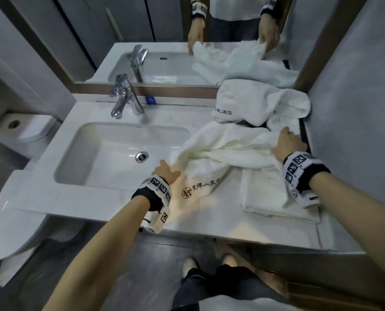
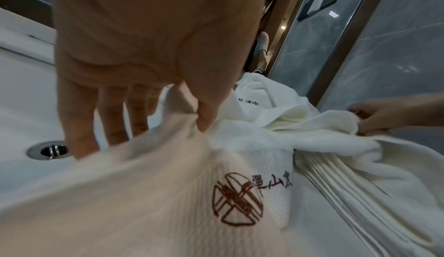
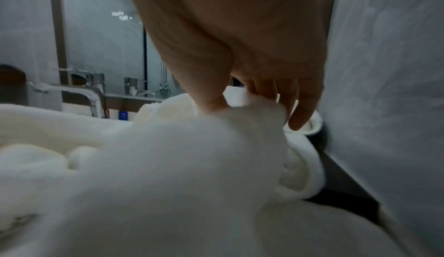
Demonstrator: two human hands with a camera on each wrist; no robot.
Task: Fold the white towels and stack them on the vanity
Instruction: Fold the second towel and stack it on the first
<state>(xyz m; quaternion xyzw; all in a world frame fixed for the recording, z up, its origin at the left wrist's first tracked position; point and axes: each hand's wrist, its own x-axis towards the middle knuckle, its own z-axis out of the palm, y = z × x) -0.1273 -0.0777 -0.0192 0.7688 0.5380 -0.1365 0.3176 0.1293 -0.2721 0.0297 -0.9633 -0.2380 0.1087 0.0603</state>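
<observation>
The left hand [image 1: 167, 172] pinches one end of a loose towel [image 1: 220, 149] on the desk [image 1: 119, 198], just right of the sink [image 1: 119, 151]. The right hand [image 1: 288, 143] grips the other end, by the wall. A folded towel [image 1: 270, 198] lies under the right wrist. Past the right hand sits a crumpled towel [image 1: 261, 102]. The tap [image 1: 124, 97] stands far beyond the left hand.

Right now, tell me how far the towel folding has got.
Done: one folded towel lies flat on the vanity. In hand: the left hand and right hand each pinch the crumpled logo towel. Left: fold it, plus the bunched towel by the mirror, then stack.
</observation>
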